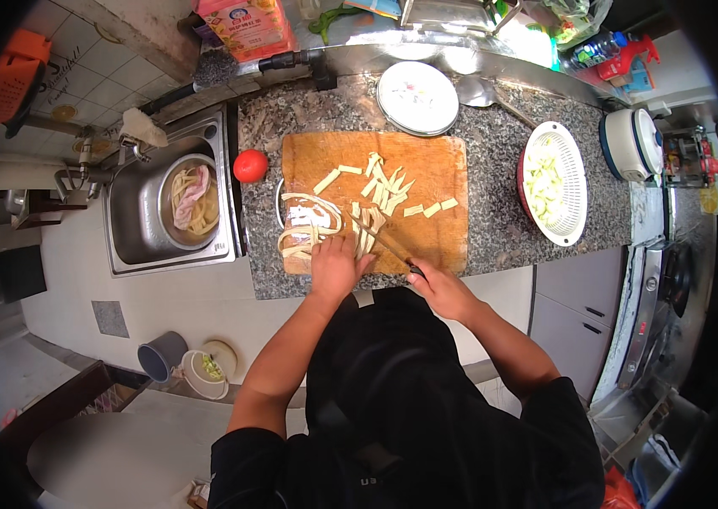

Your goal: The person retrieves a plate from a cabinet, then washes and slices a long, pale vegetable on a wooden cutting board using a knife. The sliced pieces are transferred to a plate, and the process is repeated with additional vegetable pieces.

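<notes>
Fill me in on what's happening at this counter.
A person is cutting pale strips on a wooden cutting board. The right hand grips a knife by its handle, its blade at the strips, while the left hand rests on them. Short cut pieces lie farther back on the board. A red tomato sits left of it, and a white colander of pale green pieces stands to the right.

Knife (389, 243) in right grip (444, 291), over board (433, 170)

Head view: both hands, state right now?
Left hand: on the pale strips, fingers together; whether it grips them cannot be told.
Right hand: closed, holding the knife.
</notes>
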`<state>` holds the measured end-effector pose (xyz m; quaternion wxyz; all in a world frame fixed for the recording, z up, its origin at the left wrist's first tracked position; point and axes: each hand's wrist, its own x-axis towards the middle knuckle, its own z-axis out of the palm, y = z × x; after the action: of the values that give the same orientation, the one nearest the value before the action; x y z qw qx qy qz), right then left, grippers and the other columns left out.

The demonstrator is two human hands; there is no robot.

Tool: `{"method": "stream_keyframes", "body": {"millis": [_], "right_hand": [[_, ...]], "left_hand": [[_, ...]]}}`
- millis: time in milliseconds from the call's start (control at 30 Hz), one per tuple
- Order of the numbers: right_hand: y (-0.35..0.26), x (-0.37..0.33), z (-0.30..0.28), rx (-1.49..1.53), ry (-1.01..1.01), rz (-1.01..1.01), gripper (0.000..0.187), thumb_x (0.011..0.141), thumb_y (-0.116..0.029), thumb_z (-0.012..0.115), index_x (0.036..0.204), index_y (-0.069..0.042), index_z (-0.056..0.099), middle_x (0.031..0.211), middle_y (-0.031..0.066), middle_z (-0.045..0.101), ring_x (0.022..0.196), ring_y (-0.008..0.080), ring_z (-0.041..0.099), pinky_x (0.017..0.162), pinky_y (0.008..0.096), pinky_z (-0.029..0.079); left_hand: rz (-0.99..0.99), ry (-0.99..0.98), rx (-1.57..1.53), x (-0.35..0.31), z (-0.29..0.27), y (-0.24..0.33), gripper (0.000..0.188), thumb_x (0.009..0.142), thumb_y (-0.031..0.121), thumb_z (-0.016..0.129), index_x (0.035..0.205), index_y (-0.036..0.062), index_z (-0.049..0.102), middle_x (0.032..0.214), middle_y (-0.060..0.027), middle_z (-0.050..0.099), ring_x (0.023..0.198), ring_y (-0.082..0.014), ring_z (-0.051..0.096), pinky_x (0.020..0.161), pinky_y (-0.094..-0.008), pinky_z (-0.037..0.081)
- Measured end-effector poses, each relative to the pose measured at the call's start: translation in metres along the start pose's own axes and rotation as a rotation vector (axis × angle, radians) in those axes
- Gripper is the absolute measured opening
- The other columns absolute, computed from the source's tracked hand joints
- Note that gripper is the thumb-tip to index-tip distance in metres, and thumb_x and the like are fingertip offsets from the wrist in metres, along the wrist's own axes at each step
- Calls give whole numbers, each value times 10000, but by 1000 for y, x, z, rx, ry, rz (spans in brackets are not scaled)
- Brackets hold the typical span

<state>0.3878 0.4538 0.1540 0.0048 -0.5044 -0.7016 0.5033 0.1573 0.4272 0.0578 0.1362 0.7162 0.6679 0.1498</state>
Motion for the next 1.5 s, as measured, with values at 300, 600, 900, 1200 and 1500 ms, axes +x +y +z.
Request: {"method": "stream_keyframes", "body": {"millis": [300, 600, 900, 1200, 1500], "right_hand": [[15, -2, -3, -95, -65, -32, 493, 998, -388, 447, 1305, -5, 489, 1107, 274, 627, 1030, 450, 588, 895, 482, 464], [16, -3, -12, -76, -133, 23, 497, 1001, -391, 437, 1305, -2, 488, 1143, 277, 612, 1071, 450, 572, 916, 473, 458], [10, -7, -19, -53, -143, 4, 484, 1002, -378, 438, 1287, 10, 487, 1124, 289, 613, 1065, 449, 574, 909, 477, 457], [29, -4, -9, -89, -144, 4, 471, 1006, -374, 430, 1279, 8, 478, 1069, 282, 632, 1002, 458, 595, 871, 493, 468], [40, 6, 5, -121, -93, 9, 476, 998, -397, 449, 1280, -16, 493, 1086, 282, 629, 1025, 454, 591, 874, 493, 473]], "left_hand": [[7, 6, 11, -5, 3, 1, 325, 770, 340, 719, 958, 77, 682, 926, -60, 598, 947, -249, 540, 844, -418, 391], [-1, 57, 34, -12, 17, 11, 318, 759, 224, 734, 1031, 71, 670, 1082, -57, 592, 1042, -249, 528, 913, -438, 370], [-22, 75, -10, -15, 16, 10, 353, 750, 208, 739, 1065, 70, 662, 1050, -46, 604, 1022, -242, 536, 919, -425, 371], [36, 150, -25, -18, 12, 12, 314, 744, 183, 716, 1029, 60, 669, 1022, -49, 620, 969, -242, 548, 932, -426, 385], [165, 139, -13, -19, 21, 6, 218, 781, 87, 618, 991, 68, 669, 993, -48, 636, 893, -226, 587, 846, -394, 435]]}}
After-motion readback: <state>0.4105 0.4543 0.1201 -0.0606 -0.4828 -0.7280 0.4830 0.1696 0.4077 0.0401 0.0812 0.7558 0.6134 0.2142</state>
